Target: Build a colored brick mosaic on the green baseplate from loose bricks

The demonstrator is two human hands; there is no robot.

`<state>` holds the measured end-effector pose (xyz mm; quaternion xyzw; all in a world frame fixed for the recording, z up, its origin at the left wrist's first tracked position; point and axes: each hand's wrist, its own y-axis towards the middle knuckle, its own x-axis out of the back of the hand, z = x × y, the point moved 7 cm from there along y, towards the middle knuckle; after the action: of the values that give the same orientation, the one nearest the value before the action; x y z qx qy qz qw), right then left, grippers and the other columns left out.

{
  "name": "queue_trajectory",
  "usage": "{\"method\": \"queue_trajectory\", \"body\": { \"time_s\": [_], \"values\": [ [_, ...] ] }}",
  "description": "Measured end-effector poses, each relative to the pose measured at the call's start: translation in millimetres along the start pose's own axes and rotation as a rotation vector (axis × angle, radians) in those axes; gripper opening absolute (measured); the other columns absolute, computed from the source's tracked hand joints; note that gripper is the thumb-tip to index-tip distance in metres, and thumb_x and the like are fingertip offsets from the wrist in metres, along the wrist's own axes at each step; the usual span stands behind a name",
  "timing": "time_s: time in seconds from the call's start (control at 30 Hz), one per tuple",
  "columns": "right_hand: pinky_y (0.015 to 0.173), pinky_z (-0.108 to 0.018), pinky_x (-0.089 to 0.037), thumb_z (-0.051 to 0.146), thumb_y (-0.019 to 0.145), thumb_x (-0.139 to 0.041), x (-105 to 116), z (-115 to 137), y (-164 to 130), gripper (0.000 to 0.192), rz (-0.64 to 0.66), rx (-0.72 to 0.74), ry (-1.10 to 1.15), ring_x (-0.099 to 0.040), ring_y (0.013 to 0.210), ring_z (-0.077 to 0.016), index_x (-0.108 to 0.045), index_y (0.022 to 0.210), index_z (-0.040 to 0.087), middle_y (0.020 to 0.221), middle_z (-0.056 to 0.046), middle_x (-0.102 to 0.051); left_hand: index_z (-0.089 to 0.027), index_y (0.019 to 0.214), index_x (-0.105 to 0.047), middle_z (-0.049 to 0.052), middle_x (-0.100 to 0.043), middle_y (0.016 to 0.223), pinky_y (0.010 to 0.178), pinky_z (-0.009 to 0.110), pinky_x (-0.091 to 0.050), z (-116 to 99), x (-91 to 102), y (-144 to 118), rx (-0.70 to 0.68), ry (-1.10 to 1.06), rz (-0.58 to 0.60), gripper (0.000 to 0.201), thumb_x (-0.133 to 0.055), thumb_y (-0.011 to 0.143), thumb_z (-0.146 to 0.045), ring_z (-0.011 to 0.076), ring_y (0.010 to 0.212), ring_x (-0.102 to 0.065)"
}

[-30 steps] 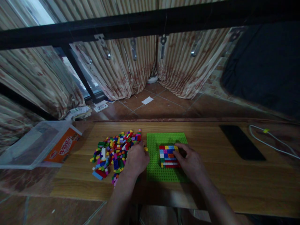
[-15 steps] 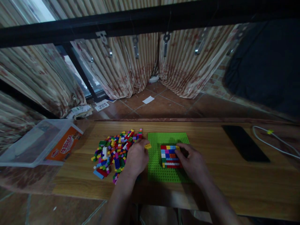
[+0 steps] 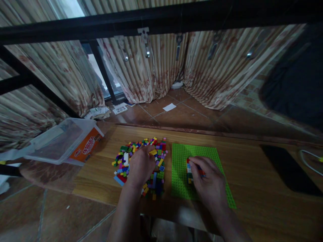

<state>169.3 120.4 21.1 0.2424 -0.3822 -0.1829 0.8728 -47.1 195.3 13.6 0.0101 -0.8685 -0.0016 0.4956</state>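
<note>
My left hand [image 3: 142, 163] is over a heap of loose toy building bricks [image 3: 161, 174], its fingers closed on a yellow brick [image 3: 152, 152]. To the right, a green studded baseplate [image 3: 179, 188] lies on the table. On it sits a built block of multicoloured bricks [image 3: 189, 175] in rows. My right hand [image 3: 210, 178] covers most of that block, with thumb and forefinger together at its far left corner. Whether a small loose piece is between those fingertips is hidden.
A clear plastic box [image 3: 60, 144] with an orange label stands at the table's left end. A flat black object [image 3: 287, 168] and a white cable [image 3: 309, 164] lie to the right. Curtains [image 3: 161, 74] hang behind a dark rail [image 3: 161, 25].
My left hand has moved left from the baseplate's edge to over the heap, with the yellow brick. The right hand has shifted left across the block, hiding more of it. The view has turned left.
</note>
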Motion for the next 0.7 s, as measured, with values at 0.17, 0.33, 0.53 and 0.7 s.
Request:
{"method": "queue_trajectory", "body": {
  "time_s": [0.17, 0.33, 0.53, 0.7],
  "values": [
    [0.078, -0.032, -0.049, 0.018, 0.093, -0.053, -39.3, 24.0, 1.4, 0.015, 0.091, 0.093, 0.004, -0.063, 0.084, -0.0181, -0.067, 0.093, 0.019, 0.087, -0.004, -0.070, -0.020, 0.108, -0.073, 0.009, -0.072, 0.111, 0.090, 0.033, -0.050, 4.5, 0.2, -0.6, 0.004, 0.002, 0.024, 0.043, -0.046, 0.077, -0.006, 0.0234, 0.098, -0.069],
    [0.081, -0.034, -0.049, 0.015, 0.092, -0.049, -67.8, 22.2, 5.5, 0.021, 0.178, 0.080, -0.110, -0.060, 0.091, -0.0217, -0.067, 0.103, 0.018, 0.096, -0.008, -0.069, -0.022, 0.105, -0.074, 0.007, -0.073, 0.112, 0.093, 0.031, -0.049, 10.9, 0.6, -1.8, -0.006, 0.010, 0.068, 0.048, -0.047, 0.071, -0.002, 0.0219, 0.101, -0.068],
    [0.081, -0.039, -0.048, 0.014, 0.092, -0.040, -97.5, 17.4, 15.8, 0.032, 0.272, 0.013, -0.232, -0.057, 0.092, -0.0251, -0.067, 0.108, 0.015, 0.098, -0.012, -0.066, -0.022, 0.106, -0.074, 0.006, -0.073, 0.112, 0.094, 0.032, -0.049, 16.8, 5.1, -2.8, -0.004, -0.013, 0.100, 0.052, -0.048, 0.067, 0.001, 0.0223, 0.104, -0.067],
    [0.083, -0.039, -0.046, 0.018, 0.092, -0.042, -115.0, 9.5, 22.3, 0.028, 0.317, -0.047, -0.257, -0.056, 0.088, -0.0243, -0.068, 0.103, 0.015, 0.093, -0.011, -0.064, -0.020, 0.111, -0.071, 0.009, -0.071, 0.115, 0.093, 0.032, -0.049, 19.1, 8.8, -1.3, -0.017, -0.045, 0.105, 0.055, -0.047, 0.067, 0.003, 0.0235, 0.105, -0.066]
  ]
}}
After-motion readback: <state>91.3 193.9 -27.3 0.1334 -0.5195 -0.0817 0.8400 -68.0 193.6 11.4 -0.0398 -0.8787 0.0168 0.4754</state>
